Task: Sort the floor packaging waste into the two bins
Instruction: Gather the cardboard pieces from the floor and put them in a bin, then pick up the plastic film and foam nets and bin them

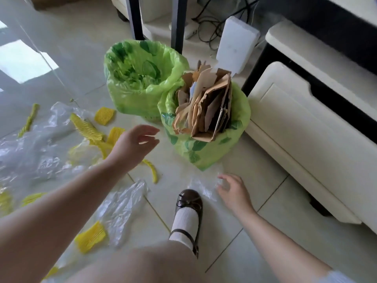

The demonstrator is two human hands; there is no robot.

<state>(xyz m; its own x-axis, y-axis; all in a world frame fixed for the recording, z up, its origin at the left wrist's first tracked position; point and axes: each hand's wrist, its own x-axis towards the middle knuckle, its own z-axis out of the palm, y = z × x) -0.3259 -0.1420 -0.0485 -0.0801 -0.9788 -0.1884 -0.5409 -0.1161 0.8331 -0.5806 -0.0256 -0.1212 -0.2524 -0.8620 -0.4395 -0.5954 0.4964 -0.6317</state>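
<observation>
Our right hand, fingers spread, hovers at the small crumpled clear plastic film, just left of it. Our left hand (loosely open, empty) is farther.

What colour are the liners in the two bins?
Light green with darker green leaf prints, on both bin liners, seen in the head view.

Tiled floor: 2 bins, plastic bags, yellow foam.
</observation>
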